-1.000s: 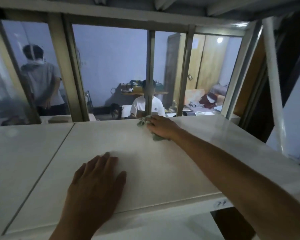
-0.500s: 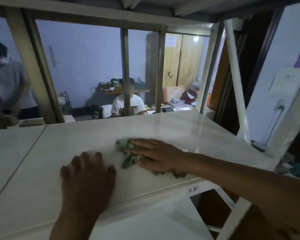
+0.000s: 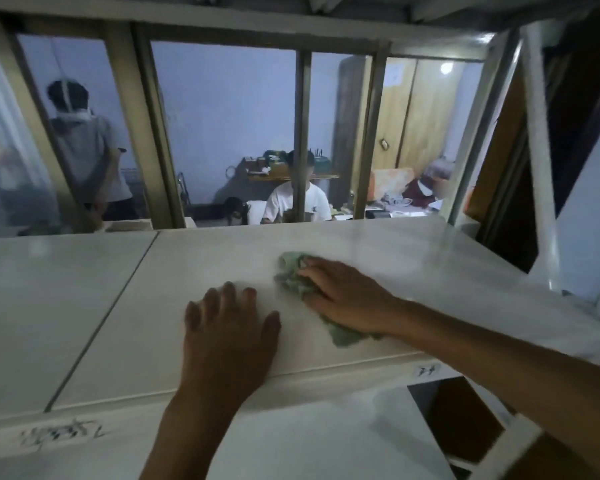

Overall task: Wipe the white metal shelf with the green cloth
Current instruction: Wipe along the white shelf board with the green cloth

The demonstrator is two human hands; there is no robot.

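Nearest, the left hand point(image 3: 227, 327) lies flat, fingers spread, on the white metal shelf point(image 3: 125, 306). Just beyond, the right hand point(image 3: 343, 294) presses the crumpled green cloth point(image 3: 291, 277) onto the shelf, fingers extended over it. Behind the frame, a seated person point(image 3: 297, 202) faces a cluttered desk.

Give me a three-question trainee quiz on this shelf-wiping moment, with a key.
1. True or false: the left hand holds the green cloth.
2. Which hand presses the cloth on the white shelf? A) left B) right C) both
3. Fill in: the left hand lies ____ on the shelf, fingers spread.

Key: 1 false; 2 B; 3 flat.
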